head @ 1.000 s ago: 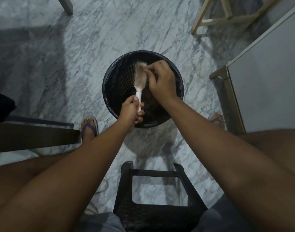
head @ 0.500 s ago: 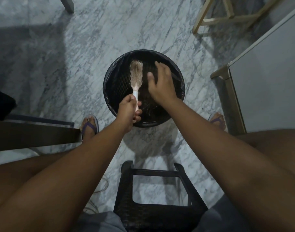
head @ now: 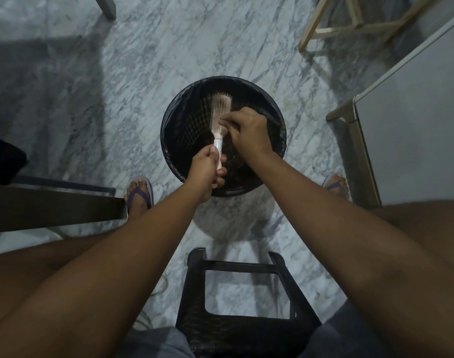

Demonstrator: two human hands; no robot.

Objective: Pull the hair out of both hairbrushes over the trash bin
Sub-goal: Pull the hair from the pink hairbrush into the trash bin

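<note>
A grey-veined marble floor (head: 143,73) fills the view, and on it stands a round black trash bin (head: 174,130) lined with a dark bag. Over the mouth of the bin a hairbrush (head: 221,105) is held with its head pointing away from the person and its bristle side facing up, a pale mat of hair (head: 219,120) caught among the bristles. The left hand (head: 206,171) grips the white handle, fingers and thumb wrapped round it, above the near rim of the bin. The right hand (head: 249,133) comes in from the right with its fingers curled, and its fingertips (head: 224,120) pinch the hair at the lower part of the brush head. Both forearms stretch forward from bare knees at either side. A foot in a purple-strapped sandal (head: 139,196) rests left of the bin, and a second sandalled foot (head: 335,186) shows at its right. A black plastic stool (head: 246,329) stands nearest the person, between the legs. A pale cabinet (head: 414,112) stands at the right, and a light wooden frame (head: 349,27) beyond it.
</note>
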